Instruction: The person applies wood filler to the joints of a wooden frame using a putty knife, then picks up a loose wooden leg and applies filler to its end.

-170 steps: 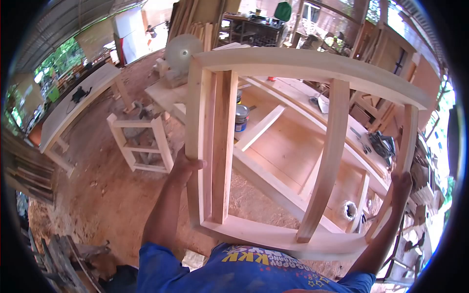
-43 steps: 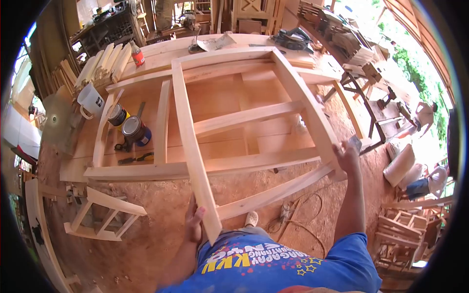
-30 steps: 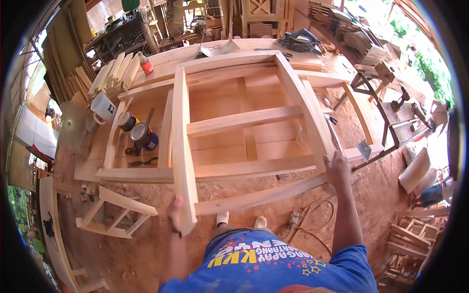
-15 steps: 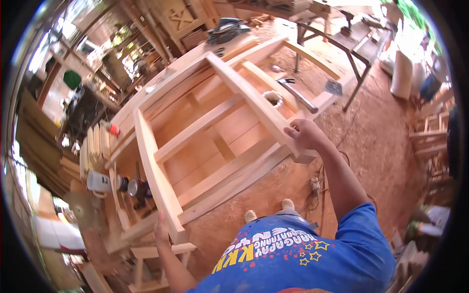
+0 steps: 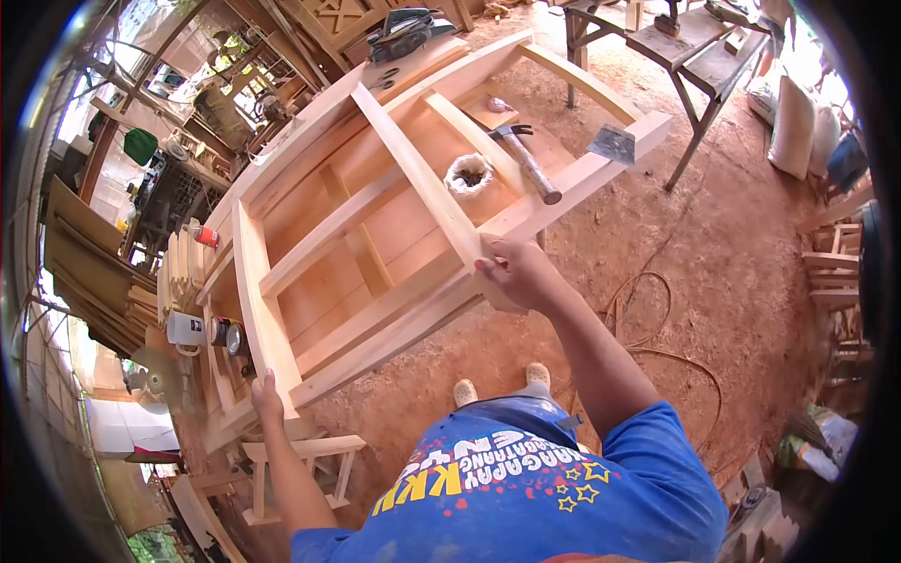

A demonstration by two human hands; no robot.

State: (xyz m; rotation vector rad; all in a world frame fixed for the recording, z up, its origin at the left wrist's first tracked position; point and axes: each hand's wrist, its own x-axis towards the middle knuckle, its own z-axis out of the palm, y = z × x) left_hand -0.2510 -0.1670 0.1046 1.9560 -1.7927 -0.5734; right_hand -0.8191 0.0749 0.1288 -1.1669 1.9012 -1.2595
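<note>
A pale wooden frame point(image 5: 408, 178), with two long rails and a crosspiece point(image 5: 328, 235) between them, lies across a larger wooden piece with flat panels point(image 5: 328, 300). My right hand point(image 5: 518, 272) is wrapped round the near end of its right rail. At the near end of the left rail point(image 5: 255, 291), my left hand point(image 5: 268, 396) grips the wood, its fingers partly hidden behind it. Right of the frame, a claw hammer point(image 5: 530, 164) rests across the wooden bars, near a white-rimmed round container point(image 5: 468, 175) with dark contents I cannot make out.
A metal plate point(image 5: 612, 144) sits on the far right bar. A power tool point(image 5: 404, 36) stands at the back. Left are a white jug point(image 5: 186, 328) and a red can point(image 5: 206, 235). A small stool point(image 5: 305, 450) stands below my left hand; a cable point(image 5: 666, 300) crosses the dirt floor.
My left hand has gone from an open palm beside the left rail to a grip on its end. The view has shifted, so the frame and my right hand appear farther left.
</note>
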